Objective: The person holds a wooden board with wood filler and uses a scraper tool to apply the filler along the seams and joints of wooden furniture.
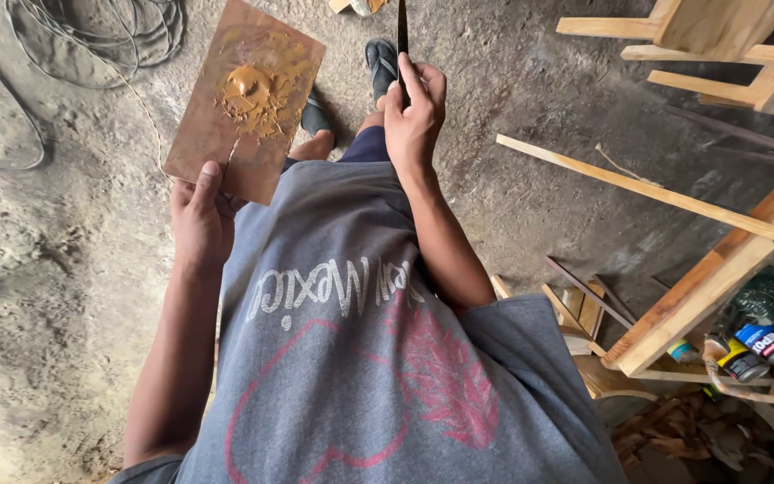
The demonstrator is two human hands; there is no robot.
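Top of the thin dark blade (pixel 402 36) cut off by the picture's upper edge, above the right hand (pixel 414 112). Its handle hidden inside that hand's closed fingers (pixel 430 85). Lower corner of the brown board (pixel 245 99) covered by the left hand (pixel 199 220). Feet partly hidden behind the board. Small cans (pixel 750 351) under the wooden frame (pixel 718 269) half hidden, too small to tell apart.

Brown board (pixel 245 99) smeared with tan putty, tilted; dark blade (pixel 402 36) upright.
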